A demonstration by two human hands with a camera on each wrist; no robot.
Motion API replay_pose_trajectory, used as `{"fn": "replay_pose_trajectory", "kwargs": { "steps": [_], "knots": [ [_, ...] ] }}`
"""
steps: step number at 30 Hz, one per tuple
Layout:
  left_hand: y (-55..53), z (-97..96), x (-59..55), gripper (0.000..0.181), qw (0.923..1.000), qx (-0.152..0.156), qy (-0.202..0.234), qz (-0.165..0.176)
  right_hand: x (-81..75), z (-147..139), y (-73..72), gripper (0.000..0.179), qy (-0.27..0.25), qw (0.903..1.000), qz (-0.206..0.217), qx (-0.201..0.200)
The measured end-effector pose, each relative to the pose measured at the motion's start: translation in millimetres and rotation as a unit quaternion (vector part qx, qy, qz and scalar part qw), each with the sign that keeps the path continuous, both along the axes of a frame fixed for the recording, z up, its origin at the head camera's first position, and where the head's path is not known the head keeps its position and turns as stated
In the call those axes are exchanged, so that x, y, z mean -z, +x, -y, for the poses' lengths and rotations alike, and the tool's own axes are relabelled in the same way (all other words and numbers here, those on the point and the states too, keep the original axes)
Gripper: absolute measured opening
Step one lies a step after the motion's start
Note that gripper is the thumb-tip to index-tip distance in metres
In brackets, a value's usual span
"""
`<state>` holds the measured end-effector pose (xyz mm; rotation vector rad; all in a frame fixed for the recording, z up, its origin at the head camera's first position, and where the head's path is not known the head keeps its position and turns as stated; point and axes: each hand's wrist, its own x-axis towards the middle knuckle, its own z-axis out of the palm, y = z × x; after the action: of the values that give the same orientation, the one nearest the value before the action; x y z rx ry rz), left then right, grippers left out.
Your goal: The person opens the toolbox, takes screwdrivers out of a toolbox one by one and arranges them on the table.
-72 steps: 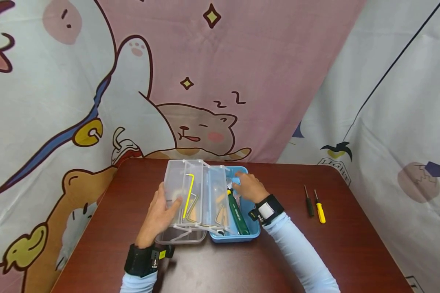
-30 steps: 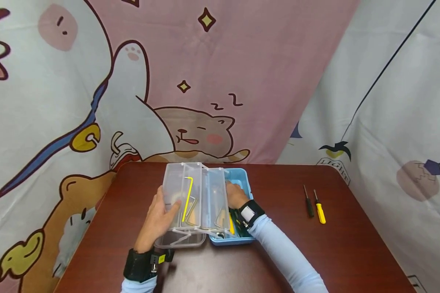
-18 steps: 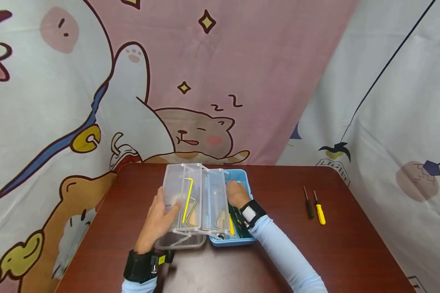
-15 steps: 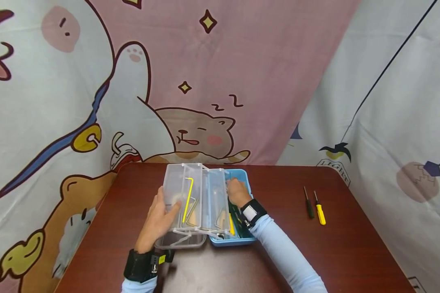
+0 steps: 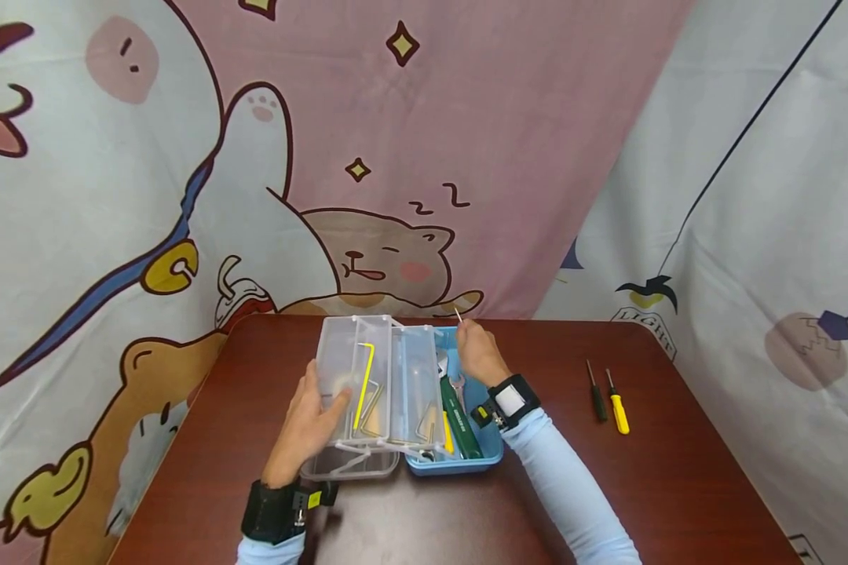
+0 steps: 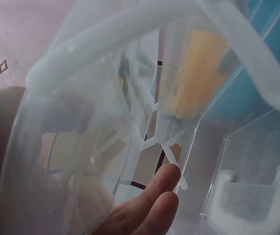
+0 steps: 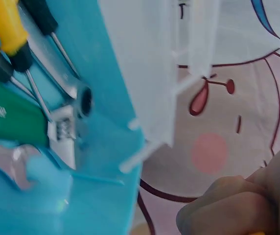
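Note:
My left hand [image 5: 304, 424] grips the left side of the clear plastic trays [image 5: 335, 345] of an opened toolbox, thumb over the near face. In the left wrist view, fingertips [image 6: 165, 178] show beyond the clear plastic. My right hand [image 5: 480, 355] is curled above the far end of the blue toolbox base [image 5: 490, 451], pinching a screwdriver [image 5: 458, 315]. Its thin shaft points up and away; a bit of yellow shows below the hand in the right wrist view. In the base lie a green-handled tool [image 5: 459, 420], a wrench [image 7: 10, 159] and yellow-handled screwdrivers [image 7: 8, 29].
Several hex keys, one yellow [image 5: 363, 384], lie in the trays. A clear lid [image 5: 349, 464] rests left of the base. On the table's right side are a dark-handled screwdriver [image 5: 597, 400] and a yellow-handled screwdriver [image 5: 618, 412]. A printed cloth [image 5: 537, 157] hangs behind the table.
My right hand, lowered into the blue base a moment ago, has risen toward its far end with the screwdriver's shaft showing. The green-handled tool is uncovered again. My left hand stays on the trays.

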<state>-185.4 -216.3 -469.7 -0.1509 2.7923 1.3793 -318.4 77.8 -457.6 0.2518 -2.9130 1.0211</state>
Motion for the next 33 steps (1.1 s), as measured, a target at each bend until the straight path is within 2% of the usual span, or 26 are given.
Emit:
{"fn": "replay_pose_trajectory", "kwargs": {
  "steps": [5,10,17,23,30,33],
  "knots": [
    [-1.3,-1.5,-2.1,0.092,1.0,0.001,-0.001,0.002,-12.2,-18,2.0,0.036,0.005,0.9995,-0.031,0.006],
    [-1.1,-2.7,-2.3,0.092,1.0,0.004,-0.008,-0.002,-12.9,-38,5.8,0.035,0.015,0.9989,-0.039,0.018],
    [-1.4,-4.5,0.9,0.091,1.0,0.004,-0.006,-0.003,-3.8,-78,9.8,0.035,0.041,0.998,-0.032,0.036],
    [-2.2,-5.6,3.2,0.092,1.0,0.004,-0.006,0.002,5.5,-117,18.9,0.033,0.065,0.9959,-0.031,0.055],
    [-0.3,-2.7,-1.1,0.092,0.9997,0.003,-0.022,-0.007,17.0,-149,33.0,0.032,0.078,0.9948,0.018,0.064],
    [-0.8,-1.4,-2.0,0.092,0.9998,0.002,-0.019,-0.007,20.7,-161,37.3,0.031,0.082,0.9938,0.024,0.071]
  ]
}}
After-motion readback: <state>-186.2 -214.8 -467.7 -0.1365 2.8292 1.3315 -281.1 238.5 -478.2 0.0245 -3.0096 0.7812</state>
